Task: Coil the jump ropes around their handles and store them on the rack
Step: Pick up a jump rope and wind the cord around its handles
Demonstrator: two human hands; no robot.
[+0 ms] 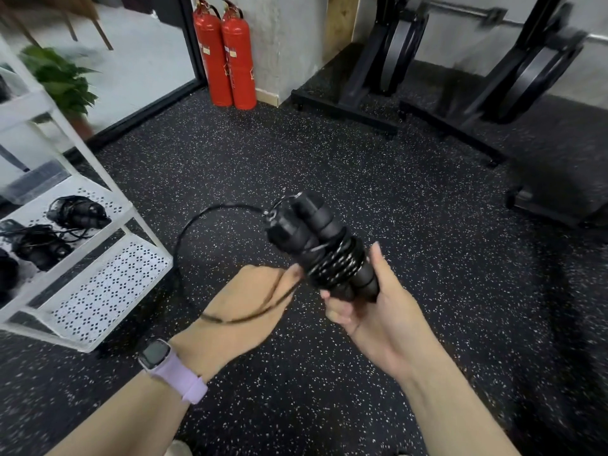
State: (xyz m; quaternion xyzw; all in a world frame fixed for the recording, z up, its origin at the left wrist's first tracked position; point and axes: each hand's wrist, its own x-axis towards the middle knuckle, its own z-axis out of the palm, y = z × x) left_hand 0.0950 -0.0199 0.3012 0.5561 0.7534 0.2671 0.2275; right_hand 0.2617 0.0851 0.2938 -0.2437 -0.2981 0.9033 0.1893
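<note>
The right hand (365,311) grips the light, paired handles (320,246) at their near end; left hand (243,301) fingers pinch the thin, springy cord (197,225), likely to uncoil.

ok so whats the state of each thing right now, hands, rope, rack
handles: two held side by side, cord wound round their middle
loose cord: unwound, looping out from the handle tops to the left hand
right hand: grip closed round the handles' lower end
left hand: pinching the loose cord
rack: upright on the floor
stored ropes: coiled, lying on a rack shelf
</note>
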